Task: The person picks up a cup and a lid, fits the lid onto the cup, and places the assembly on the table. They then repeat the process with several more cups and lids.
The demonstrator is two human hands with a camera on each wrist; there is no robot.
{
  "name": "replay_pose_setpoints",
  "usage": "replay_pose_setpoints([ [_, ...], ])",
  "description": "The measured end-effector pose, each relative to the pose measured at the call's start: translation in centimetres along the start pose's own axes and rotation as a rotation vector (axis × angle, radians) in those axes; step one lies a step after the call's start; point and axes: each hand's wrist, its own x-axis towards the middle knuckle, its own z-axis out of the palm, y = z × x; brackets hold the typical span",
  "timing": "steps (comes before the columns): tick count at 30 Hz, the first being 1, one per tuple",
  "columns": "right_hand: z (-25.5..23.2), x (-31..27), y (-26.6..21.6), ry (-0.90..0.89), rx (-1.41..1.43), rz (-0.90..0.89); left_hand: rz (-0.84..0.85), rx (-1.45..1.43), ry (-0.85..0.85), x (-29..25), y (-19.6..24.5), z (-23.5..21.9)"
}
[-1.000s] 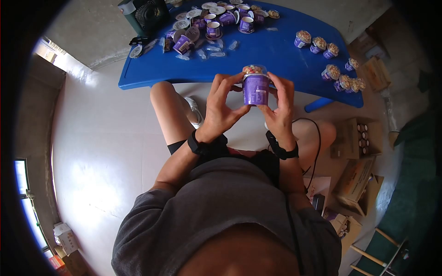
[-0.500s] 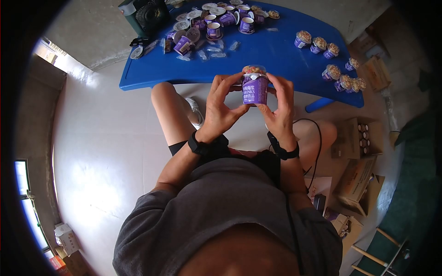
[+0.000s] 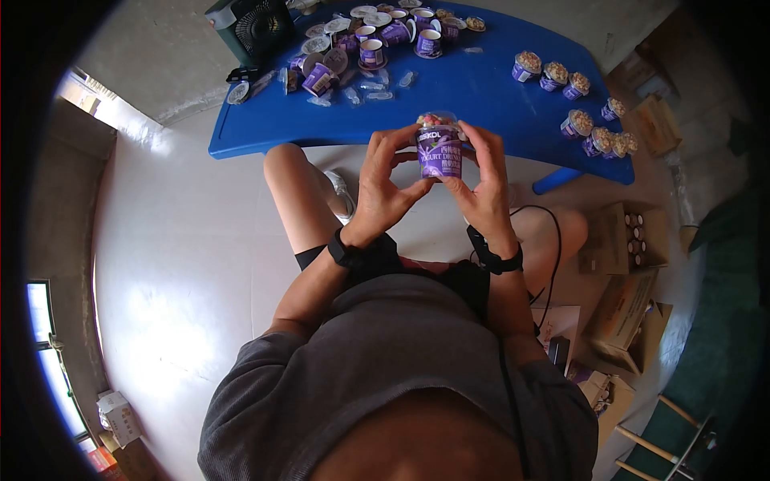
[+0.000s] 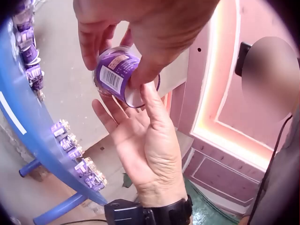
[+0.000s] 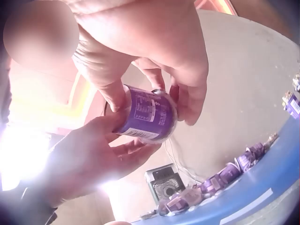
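A purple paper yogurt drink cup with a clear domed lid over colourful bits is held upright between both hands, in front of the table edge. The left hand pinches its left side, fingertips at the lid rim and thumb near the base. Likewise the right hand grips the right side between fingers and thumb. The cup's printed front faces the head camera. On the cup's far side, the left wrist view shows a white barcode label. Part of the cup is hidden behind the fingers.
On the blue table, purple cups, loose lids and small clear packets lie toward the left, beside a dark fan. Several filled cups stand at the right. Cardboard boxes sit on the floor at right.
The cup has been turned between the fingers, from its side panel to the front with large lettering. Both hands keep their grip and have shifted only slightly.
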Motion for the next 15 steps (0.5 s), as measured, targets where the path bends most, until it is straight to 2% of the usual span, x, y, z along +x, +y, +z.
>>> replay_pose_setpoints([
  [2,-0.1,-0.2,0.0,0.024,0.040,0.016,-0.014,0.036,-0.035,0.0,0.0,-0.3],
  [4,0.4,-0.7,0.1,0.052,0.059,0.028,0.053,0.047,-0.052,0.0,-0.2,-0.4],
  [6,0.9,-1.3,0.6,0.079,0.077,0.042,0.020,0.094,-0.084,0.1,0.2,-0.5],
  [8,1.6,-1.6,1.2,0.180,0.106,0.031,-0.009,0.146,-0.118,0.1,0.5,-0.5],
  [10,2.3,-1.7,1.1,0.242,0.126,0.029,-0.210,-0.389,-0.110,0.2,0.6,0.0],
  [11,2.5,-1.8,1.0,0.304,0.146,0.036,-0.208,-0.389,-0.107,0.1,0.5,-0.1],
  [12,2.4,-1.9,0.9,0.301,0.147,0.037,-0.442,-0.628,-0.168,0.0,0.3,-0.3],
  [13,2.2,-1.9,0.7,0.232,0.000,0.006,-0.679,-0.866,-0.228,-0.1,0.0,-0.4],
  [14,1.9,-2.0,0.5,0.162,-0.148,-0.023,-0.686,-0.769,-0.229,-0.1,-0.2,-0.2],
  [15,1.5,-1.9,0.1,0.160,-0.148,-0.020,-0.689,-0.771,-0.228,-0.2,-0.5,-0.2],
])
